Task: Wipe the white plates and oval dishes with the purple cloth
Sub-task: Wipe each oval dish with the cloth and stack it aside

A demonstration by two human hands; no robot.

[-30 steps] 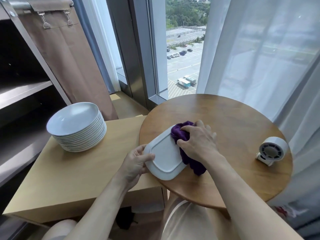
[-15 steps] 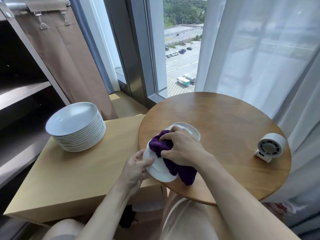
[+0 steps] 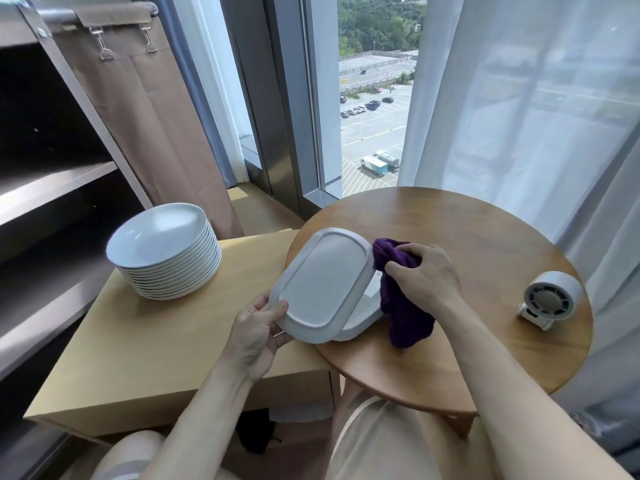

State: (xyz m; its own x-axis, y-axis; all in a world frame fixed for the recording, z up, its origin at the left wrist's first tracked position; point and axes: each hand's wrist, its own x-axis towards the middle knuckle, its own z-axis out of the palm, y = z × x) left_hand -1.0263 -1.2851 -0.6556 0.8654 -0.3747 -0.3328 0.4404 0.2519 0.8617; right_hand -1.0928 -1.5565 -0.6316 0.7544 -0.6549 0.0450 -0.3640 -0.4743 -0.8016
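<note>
A white oval dish (image 3: 323, 284) is tilted with its underside toward me, above the left edge of the round wooden table (image 3: 485, 258). My left hand (image 3: 258, 332) grips its near rim. Under it, another white dish (image 3: 365, 311) lies flat on the table, mostly hidden. My right hand (image 3: 424, 277) holds the bunched purple cloth (image 3: 405, 313) at the tilted dish's right edge. A stack of several white round plates (image 3: 162, 251) stands on the light wooden side table (image 3: 145, 358) to the left.
A small white round fan (image 3: 550, 299) stands at the round table's right edge. Dark shelves (image 3: 52, 181) and a brown curtain (image 3: 152, 123) are to the left, a window and sheer white curtains (image 3: 519, 98) behind. My knees sit below both tables.
My left hand has lifted and turned the top dish so its underside faces me. My right hand with the cloth has moved off the dish's face to its right edge.
</note>
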